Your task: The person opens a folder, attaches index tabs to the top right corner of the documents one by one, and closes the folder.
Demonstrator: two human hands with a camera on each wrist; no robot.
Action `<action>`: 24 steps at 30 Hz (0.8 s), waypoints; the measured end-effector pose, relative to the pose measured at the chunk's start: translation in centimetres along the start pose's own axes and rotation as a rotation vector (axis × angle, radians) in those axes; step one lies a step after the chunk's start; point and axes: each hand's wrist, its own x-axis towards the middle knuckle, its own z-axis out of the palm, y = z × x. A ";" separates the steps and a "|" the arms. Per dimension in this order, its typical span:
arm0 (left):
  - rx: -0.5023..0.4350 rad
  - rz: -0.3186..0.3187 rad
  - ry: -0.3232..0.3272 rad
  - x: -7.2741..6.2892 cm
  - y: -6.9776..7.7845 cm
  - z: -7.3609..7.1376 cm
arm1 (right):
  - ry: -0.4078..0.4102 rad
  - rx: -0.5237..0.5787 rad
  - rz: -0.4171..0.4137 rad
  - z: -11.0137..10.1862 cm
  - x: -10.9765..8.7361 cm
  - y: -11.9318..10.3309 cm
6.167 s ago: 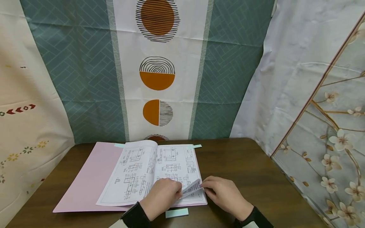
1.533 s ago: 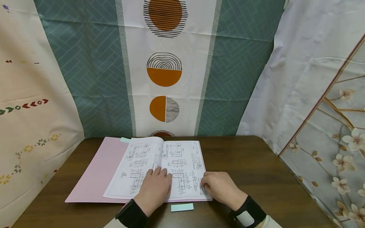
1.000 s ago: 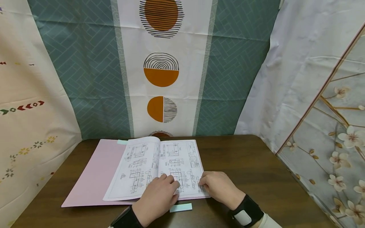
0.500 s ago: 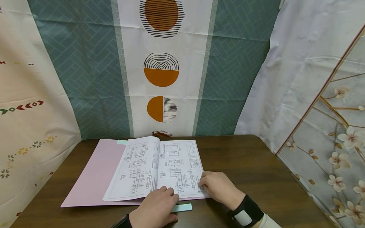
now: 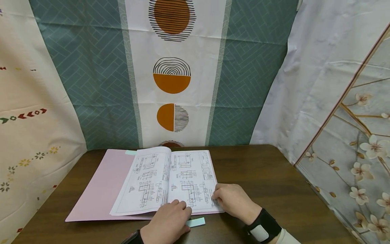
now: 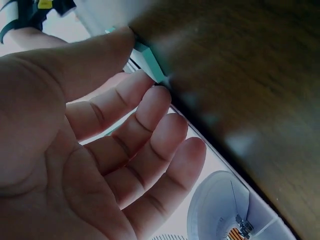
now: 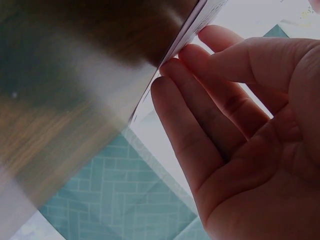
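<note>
A booklet of technical drawings [image 5: 190, 184] lies open on the table, its pink cover [image 5: 97, 189] showing at the left. By its bottom edge, my left hand [image 5: 167, 222] pinches the left end of a small pale teal sticky-note pad [image 5: 196, 222] between thumb and index finger. In the left wrist view, the pad [image 6: 151, 65] shows past the thumb tip, the other fingers lightly bent and holding nothing. My right hand [image 5: 236, 201] rests at the right page's lower outer edge. Its fingers [image 7: 175, 130] are loosely bent, tips against the page edge.
A teal tab [image 5: 131, 152] sticks out at the top of the left page. Brown wooden table [image 5: 259, 169] surrounds the booklet. Patterned cloth [image 5: 173, 118] hangs right behind the table, with more hanging cloth along both sides.
My left hand has come down from the pages to the sticky-note pad, which has turned slightly. The teal tab at the right page's top is gone. My right hand stays at the page edge.
</note>
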 end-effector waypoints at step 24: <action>-0.029 0.051 -0.011 0.3 0.7 -0.7 | 0.010 -0.011 -0.008 0.1 -0.1 -0.2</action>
